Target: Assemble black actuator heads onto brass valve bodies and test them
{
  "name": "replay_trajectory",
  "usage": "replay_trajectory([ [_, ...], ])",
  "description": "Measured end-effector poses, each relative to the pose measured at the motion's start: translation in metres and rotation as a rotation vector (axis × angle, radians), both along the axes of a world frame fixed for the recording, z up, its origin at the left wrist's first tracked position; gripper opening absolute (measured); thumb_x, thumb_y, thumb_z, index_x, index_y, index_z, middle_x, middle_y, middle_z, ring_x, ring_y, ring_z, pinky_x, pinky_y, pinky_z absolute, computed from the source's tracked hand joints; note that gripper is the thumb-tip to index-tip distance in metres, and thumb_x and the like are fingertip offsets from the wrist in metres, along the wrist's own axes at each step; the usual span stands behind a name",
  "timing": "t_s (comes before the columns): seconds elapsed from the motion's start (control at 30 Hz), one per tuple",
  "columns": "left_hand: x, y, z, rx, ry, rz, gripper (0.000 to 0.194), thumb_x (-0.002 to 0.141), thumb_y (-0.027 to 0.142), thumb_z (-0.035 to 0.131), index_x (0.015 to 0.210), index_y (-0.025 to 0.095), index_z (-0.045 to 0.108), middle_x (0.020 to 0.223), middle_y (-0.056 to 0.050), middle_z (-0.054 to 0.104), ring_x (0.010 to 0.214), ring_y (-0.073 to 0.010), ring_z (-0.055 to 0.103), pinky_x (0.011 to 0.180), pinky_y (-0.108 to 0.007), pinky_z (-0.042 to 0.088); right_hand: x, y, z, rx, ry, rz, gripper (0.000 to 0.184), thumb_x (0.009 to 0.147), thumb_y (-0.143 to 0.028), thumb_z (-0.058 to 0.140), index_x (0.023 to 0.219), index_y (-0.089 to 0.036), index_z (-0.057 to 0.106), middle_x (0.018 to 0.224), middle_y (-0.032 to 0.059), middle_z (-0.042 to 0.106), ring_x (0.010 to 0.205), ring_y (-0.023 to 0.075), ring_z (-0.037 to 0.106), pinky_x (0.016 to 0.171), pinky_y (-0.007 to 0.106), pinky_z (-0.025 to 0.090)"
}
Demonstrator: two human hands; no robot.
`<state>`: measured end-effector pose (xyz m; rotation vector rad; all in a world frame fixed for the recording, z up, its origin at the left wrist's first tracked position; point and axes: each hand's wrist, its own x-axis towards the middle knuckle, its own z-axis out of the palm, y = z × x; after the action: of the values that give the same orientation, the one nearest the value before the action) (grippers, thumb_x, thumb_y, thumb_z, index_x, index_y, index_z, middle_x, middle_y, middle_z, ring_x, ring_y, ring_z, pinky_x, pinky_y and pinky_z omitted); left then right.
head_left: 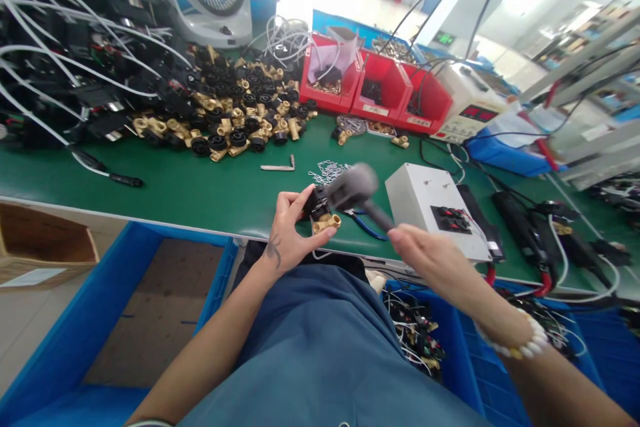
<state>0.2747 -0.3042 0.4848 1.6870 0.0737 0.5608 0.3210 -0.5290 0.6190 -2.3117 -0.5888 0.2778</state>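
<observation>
In the head view, the near edge of the table (200,197) runs close by the fingers of the left hand (287,230), which hold a black-and-brass part (327,223) right at that edge. Green surface stretches to the left of these fingers, with an L-shaped metal tool (278,167) lying just beyond them and a heap of fittings (243,120) farther off. Past the fingertips sits a small tangle of wire clips (327,171), and red bins (385,90) stand well beyond it. To the right, the side of a grey box (423,197) bounds the room beyond the fingers of the right hand (427,253). Below the table edge, a blue crate (103,300) lies down and left of the left fingers; another crate (466,353) of parts sits under the right hand. The left forearm (220,327) reaches up from the lower left, thumb on the part's near side, index finger over its far side. The right forearm (487,300) comes from the lower right, its fingers wrapped closely round the handle of a mallet (356,187). The mallet's blurred head points toward the left fingers, just beside the part; I cannot tell whether they touch.
</observation>
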Motion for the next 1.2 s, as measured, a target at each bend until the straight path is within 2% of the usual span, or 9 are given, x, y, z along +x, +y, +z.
replay_trajectory([
  [0.07,0.0,0.001,0.0,0.001,0.008,-0.014,0.075,0.075,0.042,0.083,0.144,0.027,0.055,0.114,-0.005,0.045,0.111,-0.0207,0.057,0.091,-0.037,0.062,0.002,-0.001,0.002,-0.161,-0.003,0.076,0.071,0.086,-0.086,0.045,0.057,-0.022,0.045,0.048,-0.0029,0.04,0.043,0.0103,0.035,0.042,0.026,0.024],
  [0.1,0.001,0.001,0.001,0.023,0.006,-0.021,0.075,0.075,0.042,0.082,0.144,0.026,0.055,0.114,-0.005,0.045,0.11,-0.0204,0.057,0.092,-0.037,0.061,0.002,-0.002,0.004,-0.136,-0.023,0.053,0.07,0.088,-0.085,0.043,0.058,-0.022,0.046,0.047,-0.0028,0.039,0.043,0.0103,0.035,0.042,0.026,0.024],
  [0.27,0.003,-0.002,0.002,0.223,-0.018,0.035,0.077,0.072,0.041,0.085,0.143,0.025,0.057,0.113,-0.005,0.048,0.108,-0.0215,0.058,0.102,-0.041,0.055,-0.003,-0.004,0.011,0.314,-0.144,-0.229,0.06,0.094,-0.078,0.043,0.071,-0.023,0.051,0.046,-0.0049,0.037,0.039,0.0104,0.031,0.038,0.027,0.021],
  [0.47,0.003,-0.002,0.002,0.184,-0.038,0.021,0.074,0.075,0.041,0.083,0.142,0.024,0.056,0.111,-0.005,0.049,0.101,-0.0193,0.059,0.094,-0.037,0.057,-0.001,-0.003,0.009,-0.139,0.035,0.048,0.07,0.087,-0.084,0.047,0.056,-0.021,0.046,0.048,-0.0018,0.04,0.044,0.0101,0.035,0.041,0.026,0.023],
  [0.6,0.002,0.001,0.003,0.185,-0.017,-0.023,0.075,0.075,0.043,0.083,0.143,0.026,0.056,0.114,-0.006,0.048,0.107,-0.0204,0.057,0.095,-0.037,0.057,-0.002,-0.004,0.016,0.221,-0.017,-0.171,0.063,0.092,-0.079,0.045,0.067,-0.022,0.05,0.046,-0.0039,0.037,0.04,0.0097,0.031,0.039,0.026,0.021],
  [0.67,0.001,0.001,0.003,0.188,-0.007,-0.02,0.076,0.074,0.042,0.083,0.143,0.026,0.055,0.115,-0.006,0.048,0.109,-0.021,0.057,0.097,-0.039,0.056,-0.002,-0.002,0.015,0.282,0.007,-0.211,0.063,0.092,-0.08,0.043,0.068,-0.023,0.049,0.045,-0.0047,0.035,0.039,0.0097,0.03,0.039,0.026,0.019],
  [0.83,0.001,0.001,0.001,0.155,-0.023,-0.021,0.076,0.074,0.038,0.083,0.143,0.023,0.056,0.114,-0.006,0.048,0.105,-0.02,0.057,0.091,-0.036,0.058,0.004,-0.002,0.016,-0.153,0.149,0.077,0.072,0.082,-0.089,0.048,0.056,-0.021,0.045,0.048,-0.0021,0.039,0.043,0.0092,0.032,0.039,0.026,0.021],
  [1.0,0.002,0.0,-0.001,0.168,-0.06,-0.014,0.075,0.075,0.041,0.084,0.143,0.025,0.056,0.113,-0.006,0.048,0.106,-0.0205,0.056,0.095,-0.04,0.058,0.002,-0.007,0.017,0.181,0.097,-0.172,0.065,0.092,-0.082,0.041,0.068,-0.022,0.048,0.045,-0.0054,0.034,0.04,0.0087,0.029,0.04,0.025,0.021],
  [1.2,0.001,0.003,0.001,0.147,-0.03,-0.035,0.075,0.076,0.04,0.084,0.144,0.028,0.055,0.114,-0.005,0.048,0.106,-0.0194,0.057,0.09,-0.036,0.06,0.003,-0.003,0.013,-0.132,0.199,0.035,0.072,0.082,-0.088,0.049,0.057,-0.021,0.046,0.049,-0.0017,0.039,0.044,0.0089,0.033,0.04,0.026,0.022],
])
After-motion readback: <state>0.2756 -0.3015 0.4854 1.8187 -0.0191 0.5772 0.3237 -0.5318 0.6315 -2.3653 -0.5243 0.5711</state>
